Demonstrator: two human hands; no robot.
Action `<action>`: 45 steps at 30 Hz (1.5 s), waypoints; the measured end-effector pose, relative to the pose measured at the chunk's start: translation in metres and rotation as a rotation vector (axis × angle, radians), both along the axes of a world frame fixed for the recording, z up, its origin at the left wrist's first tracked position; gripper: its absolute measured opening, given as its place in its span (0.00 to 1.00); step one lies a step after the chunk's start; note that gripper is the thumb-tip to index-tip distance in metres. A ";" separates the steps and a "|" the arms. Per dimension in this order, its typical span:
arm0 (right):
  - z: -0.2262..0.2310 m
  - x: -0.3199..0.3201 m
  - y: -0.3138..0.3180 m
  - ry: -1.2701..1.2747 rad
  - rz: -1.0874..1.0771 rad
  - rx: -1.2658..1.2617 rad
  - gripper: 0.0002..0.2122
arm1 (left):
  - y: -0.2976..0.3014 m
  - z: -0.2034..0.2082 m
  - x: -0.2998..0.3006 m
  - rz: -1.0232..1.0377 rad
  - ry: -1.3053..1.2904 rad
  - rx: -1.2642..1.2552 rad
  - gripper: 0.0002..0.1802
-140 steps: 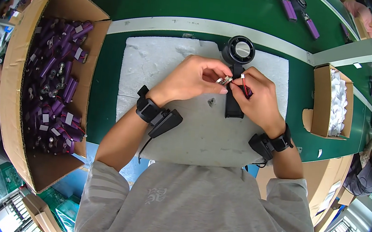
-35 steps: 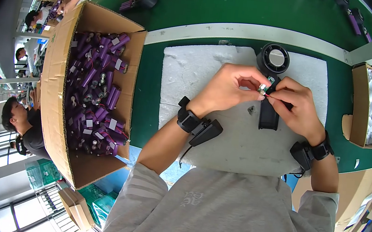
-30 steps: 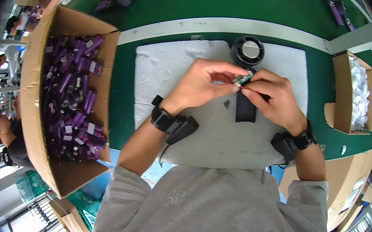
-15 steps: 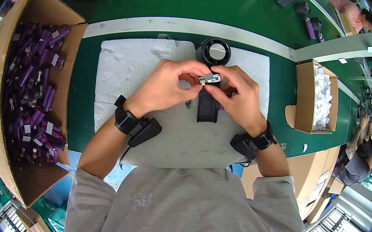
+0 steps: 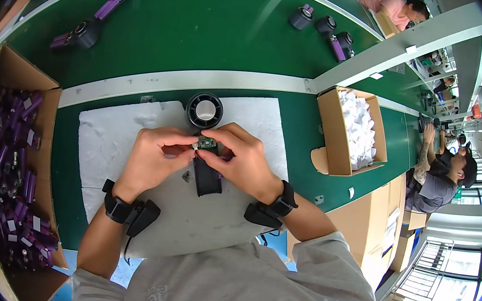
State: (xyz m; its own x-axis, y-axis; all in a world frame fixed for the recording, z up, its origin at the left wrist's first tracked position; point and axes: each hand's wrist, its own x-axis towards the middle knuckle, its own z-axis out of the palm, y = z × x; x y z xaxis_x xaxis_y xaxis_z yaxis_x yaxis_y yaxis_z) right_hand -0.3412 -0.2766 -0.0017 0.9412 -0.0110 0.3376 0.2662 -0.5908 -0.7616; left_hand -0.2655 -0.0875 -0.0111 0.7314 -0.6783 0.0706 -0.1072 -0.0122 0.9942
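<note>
A small green circuit board (image 5: 208, 143) is pinched between my two hands, above a black handheld device. My left hand (image 5: 155, 160) grips the board's left end with thumb and forefinger. The fingers of my right hand (image 5: 244, 161) close on its right end. A short bit of red wire shows below the board, by the thumbs. The device's round head (image 5: 206, 100) lies beyond my fingers, and its black handle (image 5: 206, 181) points toward me. Under it is a white foam pad (image 5: 109, 129). My fingers hide the middle of the device.
At left stands a cardboard box (image 5: 51, 90) of purple battery packs (image 5: 1, 156). A smaller carton (image 5: 333, 134) of white pieces (image 5: 358, 125) sits at right. More black devices (image 5: 86, 33) with purple parts lie across a white rail (image 5: 172, 77). Other people work farther off.
My view has swung, so the bench appears lower and farther left. The board has tilted in my fingers and now shows more of its green face. Both hands still hold it.
</note>
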 end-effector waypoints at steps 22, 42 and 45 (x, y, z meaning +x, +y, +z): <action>0.006 -0.002 0.001 0.141 -0.054 0.111 0.12 | -0.011 0.001 0.001 0.051 -0.104 0.016 0.13; 0.001 0.000 0.002 -0.001 -0.032 -0.092 0.09 | -0.015 0.003 -0.009 0.036 -0.098 0.164 0.18; 0.001 0.000 0.004 -0.003 -0.054 -0.070 0.09 | -0.015 0.001 -0.009 0.046 -0.119 0.154 0.18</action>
